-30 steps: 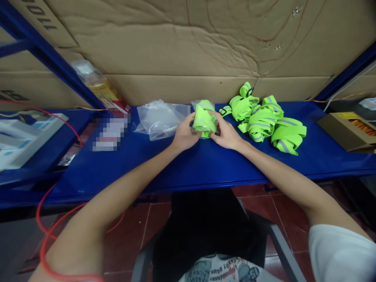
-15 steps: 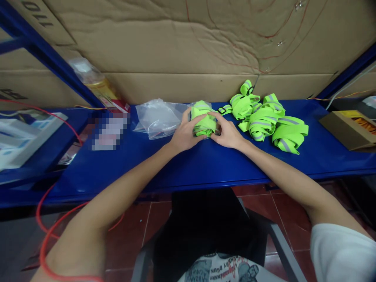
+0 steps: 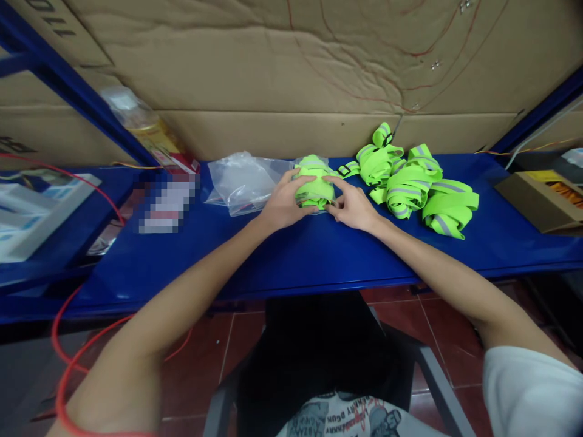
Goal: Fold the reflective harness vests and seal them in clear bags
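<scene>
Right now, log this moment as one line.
left hand: holds bagged green strap | right hand: holds its other side | to left: clear bags | to right: more green straps | under: blue table

L. hand (image 3: 285, 203) and r. hand (image 3: 355, 205) hold opp. sides of a bagged neon-green reflective strap (image 3: 314, 189) over the blue tabletop (image 3: 314, 261). Clear plastic bags (image 3: 239, 182) lie to its l.; bundled reflective straps (image 3: 405, 191), w/ black buckle (image 3: 344, 171), to its r.; cardboard backing (image 3: 218, 73) behind.

"110" on cardboard strip (image 3: 59, 23), upper left; "BERRY" on printed garment (image 3: 342, 419); other lettering unclear.
</scene>
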